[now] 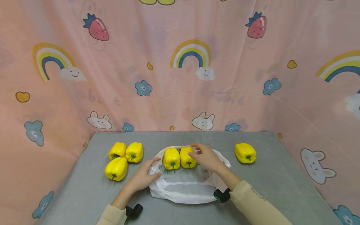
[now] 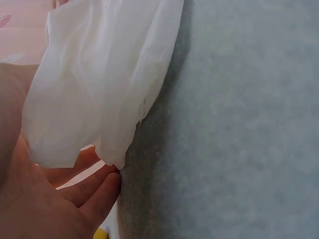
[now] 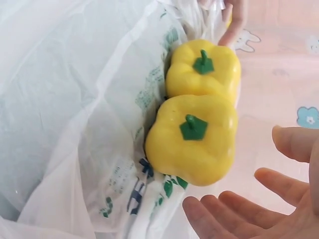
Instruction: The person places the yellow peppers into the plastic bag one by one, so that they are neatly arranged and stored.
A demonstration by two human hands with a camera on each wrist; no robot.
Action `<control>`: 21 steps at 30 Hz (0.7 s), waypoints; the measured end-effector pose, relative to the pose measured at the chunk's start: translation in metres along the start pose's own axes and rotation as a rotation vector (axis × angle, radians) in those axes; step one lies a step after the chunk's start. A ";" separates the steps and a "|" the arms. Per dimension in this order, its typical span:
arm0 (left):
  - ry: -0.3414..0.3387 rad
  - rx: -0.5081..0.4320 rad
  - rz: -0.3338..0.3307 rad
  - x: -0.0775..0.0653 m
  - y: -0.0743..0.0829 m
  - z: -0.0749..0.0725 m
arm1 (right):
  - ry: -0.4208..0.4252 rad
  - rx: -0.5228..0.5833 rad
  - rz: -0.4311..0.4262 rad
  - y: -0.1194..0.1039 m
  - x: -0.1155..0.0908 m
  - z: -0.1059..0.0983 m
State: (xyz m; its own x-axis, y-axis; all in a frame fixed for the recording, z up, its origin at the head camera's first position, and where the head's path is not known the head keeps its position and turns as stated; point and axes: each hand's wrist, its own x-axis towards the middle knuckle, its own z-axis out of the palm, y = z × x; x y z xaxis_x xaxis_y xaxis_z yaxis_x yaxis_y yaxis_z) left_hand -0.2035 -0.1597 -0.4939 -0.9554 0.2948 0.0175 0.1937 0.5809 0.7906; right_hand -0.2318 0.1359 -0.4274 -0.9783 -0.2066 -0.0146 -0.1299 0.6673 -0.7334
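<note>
Bell peppers (image 3: 194, 144), glossy yellow, lobed, green-stemmed

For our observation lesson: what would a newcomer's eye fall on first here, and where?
Probably two lobed yellow bell peppers, side by side at the far edge of a white plastic bag, between the bare left hand and right hand in the head view's centre. The pink cartoon-printed fabric backdrop, behind everything, likely comes next.

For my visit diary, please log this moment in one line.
Left hand: touching white plastic bag | Right hand: empty, near two blocky yellow bell peppers in bag | Grey tabletop: three peppers left, one right
</note>
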 end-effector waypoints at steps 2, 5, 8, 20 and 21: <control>0.002 -0.001 0.002 0.000 0.000 0.000 | 0.002 -0.006 -0.008 -0.002 -0.003 -0.004; 0.007 -0.002 0.008 0.000 -0.001 0.000 | 0.004 -0.016 -0.007 -0.004 -0.006 -0.010; 0.012 -0.001 0.018 0.001 -0.002 0.000 | 0.005 -0.017 -0.017 -0.004 -0.008 -0.016; 0.011 0.000 0.020 0.000 -0.002 0.000 | 0.080 -0.010 -0.161 0.010 -0.014 -0.042; 0.011 -0.001 0.021 0.000 -0.002 0.000 | 0.088 -0.010 -0.168 0.011 -0.015 -0.044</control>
State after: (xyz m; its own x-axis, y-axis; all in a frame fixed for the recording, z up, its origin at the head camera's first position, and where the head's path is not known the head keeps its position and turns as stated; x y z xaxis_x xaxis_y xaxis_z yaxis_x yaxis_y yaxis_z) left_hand -0.2042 -0.1608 -0.4958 -0.9536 0.2982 0.0408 0.2134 0.5742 0.7904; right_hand -0.2257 0.1779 -0.4051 -0.9531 -0.2521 0.1673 -0.2935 0.6356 -0.7140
